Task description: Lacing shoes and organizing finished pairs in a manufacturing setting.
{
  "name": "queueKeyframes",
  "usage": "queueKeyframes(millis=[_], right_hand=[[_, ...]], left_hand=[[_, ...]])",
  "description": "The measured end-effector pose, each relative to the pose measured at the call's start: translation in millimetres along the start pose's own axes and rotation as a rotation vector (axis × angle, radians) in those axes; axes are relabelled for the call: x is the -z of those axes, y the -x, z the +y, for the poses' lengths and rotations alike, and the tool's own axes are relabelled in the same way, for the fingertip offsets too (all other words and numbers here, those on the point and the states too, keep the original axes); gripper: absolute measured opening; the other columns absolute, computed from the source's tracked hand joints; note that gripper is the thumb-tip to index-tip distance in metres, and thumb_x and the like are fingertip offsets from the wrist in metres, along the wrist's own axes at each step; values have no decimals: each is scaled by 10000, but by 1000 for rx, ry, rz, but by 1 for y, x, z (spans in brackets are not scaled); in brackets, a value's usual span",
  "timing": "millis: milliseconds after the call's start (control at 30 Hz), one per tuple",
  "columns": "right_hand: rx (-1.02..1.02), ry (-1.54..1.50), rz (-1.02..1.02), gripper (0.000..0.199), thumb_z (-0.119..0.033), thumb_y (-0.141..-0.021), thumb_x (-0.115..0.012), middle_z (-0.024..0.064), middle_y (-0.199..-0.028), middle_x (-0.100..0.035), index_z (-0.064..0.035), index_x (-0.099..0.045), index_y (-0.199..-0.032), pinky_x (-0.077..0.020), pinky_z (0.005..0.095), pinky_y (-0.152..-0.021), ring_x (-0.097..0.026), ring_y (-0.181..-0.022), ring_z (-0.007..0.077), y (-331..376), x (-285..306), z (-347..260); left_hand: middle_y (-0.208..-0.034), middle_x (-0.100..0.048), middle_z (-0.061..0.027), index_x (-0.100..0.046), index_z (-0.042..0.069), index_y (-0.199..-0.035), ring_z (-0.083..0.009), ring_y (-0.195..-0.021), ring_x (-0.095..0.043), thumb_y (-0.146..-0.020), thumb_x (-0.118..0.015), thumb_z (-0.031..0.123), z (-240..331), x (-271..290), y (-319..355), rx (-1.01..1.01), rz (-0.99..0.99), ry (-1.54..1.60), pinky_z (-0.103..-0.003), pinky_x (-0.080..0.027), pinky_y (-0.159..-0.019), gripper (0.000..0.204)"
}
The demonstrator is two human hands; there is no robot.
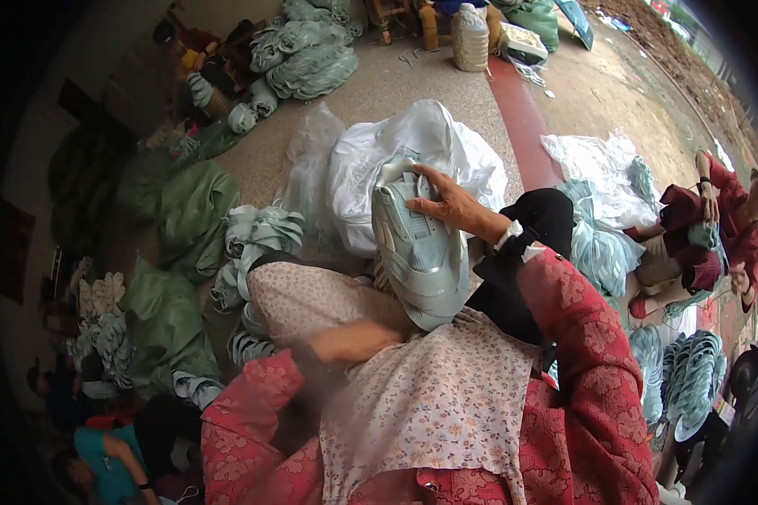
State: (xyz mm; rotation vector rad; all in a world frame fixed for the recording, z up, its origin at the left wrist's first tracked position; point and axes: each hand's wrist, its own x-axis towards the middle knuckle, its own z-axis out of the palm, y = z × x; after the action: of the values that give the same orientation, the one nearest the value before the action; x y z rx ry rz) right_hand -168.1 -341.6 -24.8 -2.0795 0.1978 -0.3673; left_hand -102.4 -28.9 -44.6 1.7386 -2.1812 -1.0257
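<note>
A pale grey-green sneaker upper (425, 282) stands over my lap, its collar end pointing away from me and its toe resting toward the apron. My right hand (453, 204) grips it near the collar and tongue, thumb and finger spread across the lacing area. Low beside the toe, my left hand (358, 342) lies across the floral apron (429, 404). Motion blurs that hand, and its fingers disappear behind the upper. Just beyond the upper sits a large white plastic sack (362, 181).
Bundles of similar uppers lie on my left (261, 231) and right (602, 244). Green sacks (198, 210) stand farther left. A plastic jug (470, 38) is at the far side. Another person (724, 219) sits at right holding uppers; others sit at left.
</note>
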Motion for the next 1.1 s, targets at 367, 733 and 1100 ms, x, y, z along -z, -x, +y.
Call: queueKeyframes(millis=[367,733,1100], right_hand=[[42,204,74,690,-422,-833,-729,170,-1362,-472,-110,-447,-1380,-476,408,-934,-564,-1129,366,33,-10,-43],[238,168,-79,639,-382,-788,-761,163,-1244,-533,-115,-495,-1305,-480,429,-909,-579,-1096,354,26,2,-30],[130,261,166,624,-357,-822,-725,190,-1249,-463,-99,-451,-1320,-477,466,-900,-528,-1112,410,62,-15,-60]], left_hand=[[-959,-669,-211,-635,15,-1124,-359,-865,-645,-920,-597,229,8,47,77,427,355,264,-419,-505,-790,298],[-832,-665,-132,-670,52,-795,-333,-786,-612,-761,-677,155,-88,54,98,462,1058,-202,-414,-477,-713,109],[-1293,-519,-175,-607,53,-1150,-353,-1238,-446,-745,-742,120,-90,88,106,612,1279,-421,-458,-330,-1070,431]])
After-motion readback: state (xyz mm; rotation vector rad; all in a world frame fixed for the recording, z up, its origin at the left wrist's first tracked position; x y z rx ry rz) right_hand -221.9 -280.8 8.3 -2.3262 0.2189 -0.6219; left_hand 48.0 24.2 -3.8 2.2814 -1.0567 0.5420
